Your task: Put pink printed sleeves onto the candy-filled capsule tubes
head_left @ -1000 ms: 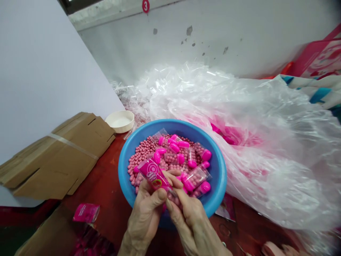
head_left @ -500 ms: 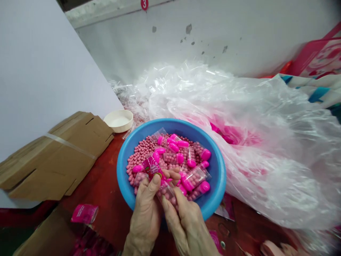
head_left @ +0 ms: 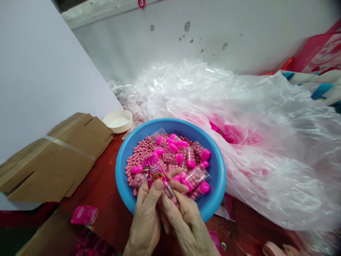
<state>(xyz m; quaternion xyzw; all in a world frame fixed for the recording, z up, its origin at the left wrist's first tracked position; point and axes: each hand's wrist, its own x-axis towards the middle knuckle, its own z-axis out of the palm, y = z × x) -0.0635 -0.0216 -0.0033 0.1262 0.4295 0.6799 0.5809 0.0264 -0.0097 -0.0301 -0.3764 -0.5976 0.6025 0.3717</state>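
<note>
Sharing the basin (head_left: 215, 161) are beads (head_left: 139, 153) and tubes (head_left: 196, 176).

The pink sleeve (head_left: 152, 166), narrow half a second ago, now turns its printed face broadly up at lower centre. The left hand (head_left: 146, 217) has its thumb higher in the frame; a pink piece (head_left: 214, 240), hidden a second ago, shows lower right.

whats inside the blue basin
Loose pink balls and clear containers with bright pink caps, at least some holding such balls, lie in the blue basin. They cover its bottom; the left hand, right hand and printed pink wrapper hide part of the near side.
</note>
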